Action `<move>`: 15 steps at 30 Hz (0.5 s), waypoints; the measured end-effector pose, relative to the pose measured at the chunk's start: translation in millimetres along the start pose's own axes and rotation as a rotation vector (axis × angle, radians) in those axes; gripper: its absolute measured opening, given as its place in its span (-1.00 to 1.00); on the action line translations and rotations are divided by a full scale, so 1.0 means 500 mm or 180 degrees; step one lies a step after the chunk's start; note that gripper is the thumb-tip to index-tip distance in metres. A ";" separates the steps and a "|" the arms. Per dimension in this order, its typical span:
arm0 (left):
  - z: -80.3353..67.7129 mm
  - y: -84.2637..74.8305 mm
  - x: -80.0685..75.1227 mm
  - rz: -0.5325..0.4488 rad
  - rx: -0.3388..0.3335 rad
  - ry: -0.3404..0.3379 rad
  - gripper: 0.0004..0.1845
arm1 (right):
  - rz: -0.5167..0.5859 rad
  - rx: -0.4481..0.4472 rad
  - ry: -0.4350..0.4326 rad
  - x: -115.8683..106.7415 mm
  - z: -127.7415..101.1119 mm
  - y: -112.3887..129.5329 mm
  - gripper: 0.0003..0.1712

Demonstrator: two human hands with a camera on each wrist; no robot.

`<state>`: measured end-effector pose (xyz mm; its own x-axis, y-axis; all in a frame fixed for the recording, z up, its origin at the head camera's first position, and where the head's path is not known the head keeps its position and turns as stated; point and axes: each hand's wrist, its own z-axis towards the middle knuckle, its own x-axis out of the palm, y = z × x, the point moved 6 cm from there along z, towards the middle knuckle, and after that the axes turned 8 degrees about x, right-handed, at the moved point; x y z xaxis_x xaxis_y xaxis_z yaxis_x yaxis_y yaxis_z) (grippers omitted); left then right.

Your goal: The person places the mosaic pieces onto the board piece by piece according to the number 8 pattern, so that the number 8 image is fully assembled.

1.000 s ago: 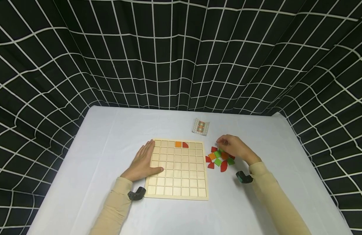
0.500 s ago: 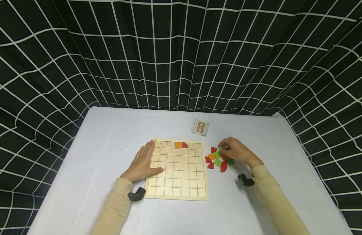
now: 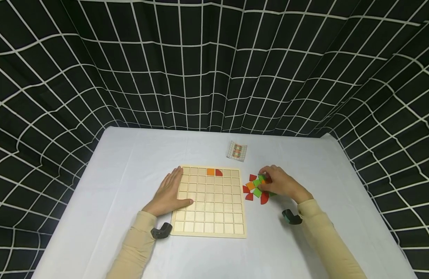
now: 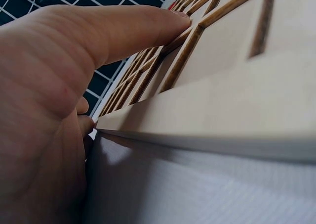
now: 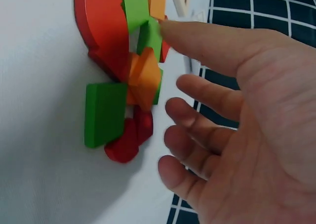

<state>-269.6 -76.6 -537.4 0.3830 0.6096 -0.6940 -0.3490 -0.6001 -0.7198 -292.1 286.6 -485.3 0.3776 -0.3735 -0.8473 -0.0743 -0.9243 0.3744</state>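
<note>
My left hand (image 3: 167, 195) lies along the left side of a pale wooden grid board (image 3: 214, 205), thumb resting over its squares. In the left wrist view the thumb (image 4: 143, 28) reaches across the board's edge. In the board's top row sit an orange square tile (image 3: 210, 171) and a red quarter-round tile (image 3: 218, 173). Over the loose tiles right of the board is my right hand (image 3: 282, 183), hiding some of them. The right wrist view shows its fingers loosely bent and apart, nothing gripped. The thumb tip is close to a green tile (image 5: 152, 38); contact is unclear. An orange tile (image 5: 146, 78) stands tilted.
A small patterned card (image 3: 237, 151) lies behind the board. Red tiles (image 3: 249, 197) and green tiles (image 3: 257, 192) are scattered beside the board's right edge on the white table (image 3: 148, 151). A black curtain with a white grid (image 3: 186, 69) surrounds the table.
My right hand has come slightly down and toward me over the tiles, its thumb separating from its fingers. My left hand and the tiles on the board have stayed put.
</note>
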 end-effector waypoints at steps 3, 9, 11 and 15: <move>-0.001 0.001 -0.001 -0.0005 -0.0009 -0.0005 0.30 | -0.0029 -0.0058 -0.0175 0.005 0.003 0.012 -0.54; -0.001 0.001 0.000 0.0042 -0.0016 -0.0018 0.30 | -0.0328 -0.0250 -0.0424 0.020 0.013 0.042 -0.65; -0.002 0.000 0.000 0.0040 -0.0013 -0.0024 0.30 | -0.0396 -0.0251 -0.0448 0.024 0.015 0.049 -0.68; -0.003 -0.002 -0.002 0.0023 -0.0031 -0.0021 0.31 | -0.0410 -0.0202 -0.0488 0.023 0.021 0.057 -0.78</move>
<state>-268.3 -77.5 -535.7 0.3747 0.6086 -0.6994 -0.3433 -0.6097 -0.7144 -299.5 255.0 -487.9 0.2351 -0.2647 -0.9352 0.0256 -0.9602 0.2782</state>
